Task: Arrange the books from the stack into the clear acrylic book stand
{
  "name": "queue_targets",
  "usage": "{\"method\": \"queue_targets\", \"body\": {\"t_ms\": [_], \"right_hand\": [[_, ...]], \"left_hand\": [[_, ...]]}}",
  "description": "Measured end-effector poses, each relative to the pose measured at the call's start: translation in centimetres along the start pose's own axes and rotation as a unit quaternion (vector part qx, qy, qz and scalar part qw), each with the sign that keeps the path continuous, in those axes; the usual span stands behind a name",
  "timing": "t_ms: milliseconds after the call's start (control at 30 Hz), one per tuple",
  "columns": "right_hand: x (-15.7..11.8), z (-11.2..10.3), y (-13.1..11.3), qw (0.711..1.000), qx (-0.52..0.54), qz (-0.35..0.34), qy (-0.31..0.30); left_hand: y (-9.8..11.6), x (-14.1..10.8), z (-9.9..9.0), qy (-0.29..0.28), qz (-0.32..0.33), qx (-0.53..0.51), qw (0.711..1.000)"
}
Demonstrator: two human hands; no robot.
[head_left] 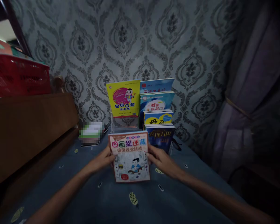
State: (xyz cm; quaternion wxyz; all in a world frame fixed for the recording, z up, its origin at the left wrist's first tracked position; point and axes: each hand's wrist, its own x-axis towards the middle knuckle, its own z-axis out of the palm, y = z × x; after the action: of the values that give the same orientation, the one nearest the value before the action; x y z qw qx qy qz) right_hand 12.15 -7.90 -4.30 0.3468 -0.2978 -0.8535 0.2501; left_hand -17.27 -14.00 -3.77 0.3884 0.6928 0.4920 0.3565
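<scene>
Between my two hands a children's picture book (132, 158) with an orange-red border stands upright, its front cover facing me. My left hand (106, 158) grips its left edge, and my right hand (159, 157) grips its right edge; the fingers behind the cover are hidden. Just beyond it is a clear book stand (124, 123). A yellow book (123, 101) leans in the stand's left part. On the right, several books rise in steps: a dark blue book (160, 140) in front, a blue and yellow one (158, 118), then light blue ones (156, 100) behind.
A dark blue patterned cloth (84, 193) covers the surface. At the left lies a small stack (91, 133), its top blurred out, near a wooden headboard (32, 130) bearing a red basket (18, 76). Patterned wallpaper (123, 34) is behind; a curtain (242, 93) hangs at the right.
</scene>
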Motion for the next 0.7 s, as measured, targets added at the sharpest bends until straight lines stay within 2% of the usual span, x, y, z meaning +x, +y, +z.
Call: {"method": "queue_targets", "body": {"t_ms": [67, 100, 167, 267, 367, 433, 500, 700], "right_hand": [[1.9, -1.1, -0.5, 1.000, 0.002, -0.010, -0.002], [3.0, -1.9, -0.9, 1.000, 0.001, -0.021, 0.005], [5.7, -3.5, -2.0, 0.998, -0.014, -0.053, 0.043], [9.8, -6.0, -4.1, 0.983, -0.051, -0.108, 0.142], [12.6, -7.3, -5.8, 0.957, -0.103, -0.152, 0.225], [13.6, -7.3, -6.1, 0.949, -0.119, -0.170, 0.239], [14.1, -6.9, -5.8, 0.947, -0.125, -0.176, 0.238], [15.3, -5.9, -3.7, 0.953, -0.129, -0.147, 0.230]], "left_hand": [[1.3, 1.2, -1.3, -0.024, -0.029, -0.019, 0.999], [2.4, 1.9, -2.2, -0.014, -0.012, -0.016, 1.000], [5.1, 3.7, -4.3, 0.036, 0.068, 0.005, 0.997], [9.2, 6.9, -7.6, 0.131, 0.204, 0.045, 0.969], [11.2, 9.6, -9.8, 0.205, 0.283, 0.068, 0.934], [11.0, 10.8, -10.4, 0.228, 0.297, 0.058, 0.925], [10.0, 11.6, -10.5, 0.230, 0.286, 0.041, 0.929], [7.0, 12.8, -10.3, 0.227, 0.273, 0.019, 0.935]]}}
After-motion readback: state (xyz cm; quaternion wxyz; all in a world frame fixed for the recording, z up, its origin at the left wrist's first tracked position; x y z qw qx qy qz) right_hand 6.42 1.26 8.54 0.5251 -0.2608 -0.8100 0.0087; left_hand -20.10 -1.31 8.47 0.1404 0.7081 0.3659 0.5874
